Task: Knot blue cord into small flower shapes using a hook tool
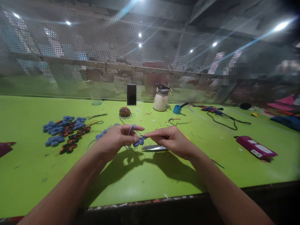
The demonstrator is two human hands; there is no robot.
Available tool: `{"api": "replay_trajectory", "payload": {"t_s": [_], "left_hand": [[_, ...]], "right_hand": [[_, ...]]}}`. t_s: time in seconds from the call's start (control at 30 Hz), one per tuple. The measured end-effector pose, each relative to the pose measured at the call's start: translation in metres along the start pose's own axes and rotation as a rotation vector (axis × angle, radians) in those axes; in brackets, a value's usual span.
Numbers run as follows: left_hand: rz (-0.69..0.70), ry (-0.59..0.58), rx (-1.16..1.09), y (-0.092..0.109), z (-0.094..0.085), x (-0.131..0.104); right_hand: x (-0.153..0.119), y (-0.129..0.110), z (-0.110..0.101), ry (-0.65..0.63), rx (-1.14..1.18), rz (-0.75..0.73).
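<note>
My left hand (119,136) pinches a small blue crocheted flower (138,142) between thumb and fingers, with blue yarn (131,128) looped over its raised index finger. My right hand (172,140) is closed, its index finger stretched towards the flower's upper edge. It grips what looks like a thin crochet hook (142,134), mostly hidden by the fingers. Below the right hand, the metal blades of scissors (154,147) lie on the table; the hand covers their handles. Behind my left wrist lies more blue crochet work (101,135) with loose yarn.
Finished blue flowers (54,141) and dark multicoloured ones (68,146) lie at the left. Farther back stand a yarn ball (124,112), an upright phone (131,95), a white jug (160,100) and a blue pot (177,109). A corded glue gun (212,109) and magenta power strip (255,147) lie right.
</note>
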State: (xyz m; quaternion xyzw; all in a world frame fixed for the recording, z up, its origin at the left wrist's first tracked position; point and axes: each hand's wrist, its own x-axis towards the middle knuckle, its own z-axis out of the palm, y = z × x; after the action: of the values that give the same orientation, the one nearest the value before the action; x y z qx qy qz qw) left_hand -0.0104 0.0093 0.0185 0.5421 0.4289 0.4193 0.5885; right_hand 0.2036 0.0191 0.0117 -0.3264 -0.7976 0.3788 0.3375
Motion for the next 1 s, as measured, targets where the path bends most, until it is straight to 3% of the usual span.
{"api": "replay_trajectory", "payload": {"t_s": [0.23, 0.5, 1.0], "left_hand": [[-0.009, -0.056, 0.093, 0.001, 0.002, -0.002], [-0.013, -0.07, 0.139, -0.003, 0.003, -0.001], [0.058, 0.013, 0.337, -0.022, 0.006, 0.011]], "right_hand": [[-0.003, -0.01, -0.011, -0.134, -0.325, -0.164], [-0.006, -0.014, -0.014, -0.222, -0.537, -0.198], [-0.011, -0.014, 0.01, -0.137, -1.143, -0.137]]}}
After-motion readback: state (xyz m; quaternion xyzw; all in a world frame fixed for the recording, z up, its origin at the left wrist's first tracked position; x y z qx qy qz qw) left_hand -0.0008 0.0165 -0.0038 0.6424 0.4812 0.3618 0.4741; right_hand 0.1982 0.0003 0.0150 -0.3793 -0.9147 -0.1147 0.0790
